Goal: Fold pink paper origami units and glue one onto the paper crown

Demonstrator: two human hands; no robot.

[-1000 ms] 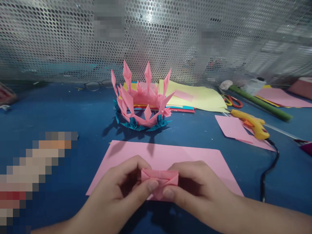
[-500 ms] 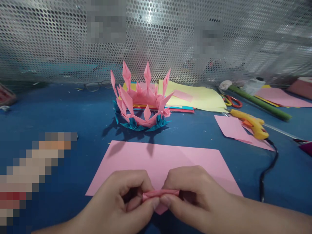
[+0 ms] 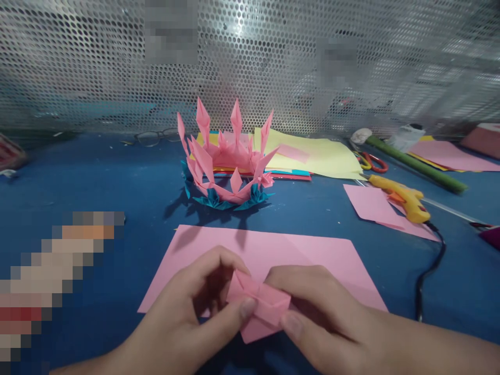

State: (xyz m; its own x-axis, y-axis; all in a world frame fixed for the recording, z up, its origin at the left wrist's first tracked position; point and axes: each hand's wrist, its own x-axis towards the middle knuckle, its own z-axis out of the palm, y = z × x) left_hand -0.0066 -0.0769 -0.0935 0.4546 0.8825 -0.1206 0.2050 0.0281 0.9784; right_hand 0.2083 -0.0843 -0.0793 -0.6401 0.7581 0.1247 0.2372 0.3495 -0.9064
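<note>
Between my two hands is a small folded piece of pink paper (image 3: pixel 260 307), with flaps and creases showing on its face. My left hand (image 3: pixel 203 307) pinches its left side, thumb lying on the front and fingers behind. The right hand (image 3: pixel 324 312) grips the paper's right edge between thumb and fingers. Beneath and beyond both hands a large pink sheet (image 3: pixel 269 247) lies flat on the blue table (image 3: pixel 97 182). Farther back stands a pink folded-paper crown (image 3: pixel 230 195) with tall pointed tips and blue paper leaves (image 3: pixel 213 200) round its base.
At right, a yellow glue gun (image 3: pixel 404 198) with a black cord rests on pink paper pieces (image 3: pixel 367 203). Scissors (image 3: pixel 375 162), a green stick (image 3: pixel 417 165) and yellow sheets (image 3: pixel 324 156) lie behind. Glasses (image 3: pixel 150 138) sit near the perforated metal panel (image 3: pixel 250 62). A pixelated patch covers the left.
The folded paper has been tilted up so its face shows, where its edge showed before. My left fingers have risen, and my right thumb has shifted right to the paper's edge.
</note>
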